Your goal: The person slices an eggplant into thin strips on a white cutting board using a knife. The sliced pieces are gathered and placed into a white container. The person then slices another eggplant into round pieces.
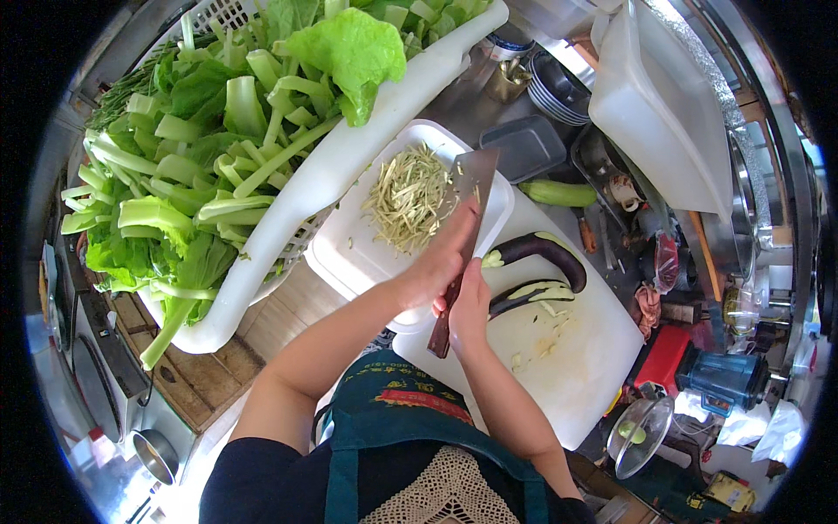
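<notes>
My right hand [466, 304] grips the wooden handle of a cleaver [476, 171], whose blade is tilted over the right side of a white plastic tub [340, 245]. Against the flat of the blade lies my left hand [440, 262], fingers stretched along it; it does not hold the handle. Some pale bits stick to the metal. Inside the tub is a pile of thin pale-green vegetable strips [409, 196]. Partly peeled dark eggplants [546, 247] lie on a white cutting board [563, 380] to the right, with scraps beside them.
A white basket [275, 229] heaped with leafy greens [196, 144] stands at the upper left. Beyond the board are a green zucchini-like vegetable [558, 193], a dark plastic container [522, 148], stacked bowls [556, 92], a large white bin [661, 118] and a red-based blender [664, 360].
</notes>
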`<state>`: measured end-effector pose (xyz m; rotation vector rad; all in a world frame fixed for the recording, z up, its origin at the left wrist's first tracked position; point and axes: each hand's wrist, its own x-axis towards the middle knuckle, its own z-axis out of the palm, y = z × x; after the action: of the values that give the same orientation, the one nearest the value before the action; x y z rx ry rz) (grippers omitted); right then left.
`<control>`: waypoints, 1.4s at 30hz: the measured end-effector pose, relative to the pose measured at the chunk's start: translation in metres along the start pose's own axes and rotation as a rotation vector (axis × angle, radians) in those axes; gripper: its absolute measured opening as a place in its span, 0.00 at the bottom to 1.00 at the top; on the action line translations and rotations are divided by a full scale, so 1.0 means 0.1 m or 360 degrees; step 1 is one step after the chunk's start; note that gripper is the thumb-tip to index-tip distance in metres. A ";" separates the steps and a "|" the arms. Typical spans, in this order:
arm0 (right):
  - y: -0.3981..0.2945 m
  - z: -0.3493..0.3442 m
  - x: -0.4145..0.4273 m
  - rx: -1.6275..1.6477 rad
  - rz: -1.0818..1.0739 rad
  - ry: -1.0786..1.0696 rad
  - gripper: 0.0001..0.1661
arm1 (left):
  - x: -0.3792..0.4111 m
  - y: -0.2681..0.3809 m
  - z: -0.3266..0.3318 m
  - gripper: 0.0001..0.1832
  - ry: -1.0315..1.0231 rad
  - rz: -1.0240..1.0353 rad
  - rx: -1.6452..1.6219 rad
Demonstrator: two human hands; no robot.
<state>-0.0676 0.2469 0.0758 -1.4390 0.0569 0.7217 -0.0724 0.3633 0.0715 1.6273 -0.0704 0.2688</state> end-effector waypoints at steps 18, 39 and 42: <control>-0.17 -1.14 -1.06 0.0071 -0.0083 -0.0208 0.08 | 0.20 -0.98 -0.37 0.28 0.0784 -0.0356 0.1124; 0.97 -3.45 -1.90 0.0733 0.0359 0.0596 0.11 | -0.05 -0.58 2.66 0.26 -0.0553 0.0033 0.1471; 0.91 -3.58 -1.78 0.0680 0.0330 0.0515 0.13 | -0.27 -0.52 2.60 0.26 -0.0615 -0.0042 0.1146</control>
<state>-0.1161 -0.1561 0.0158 -1.1323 0.5850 0.5924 -0.0536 0.1073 0.0021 2.3796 -0.2700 -0.0618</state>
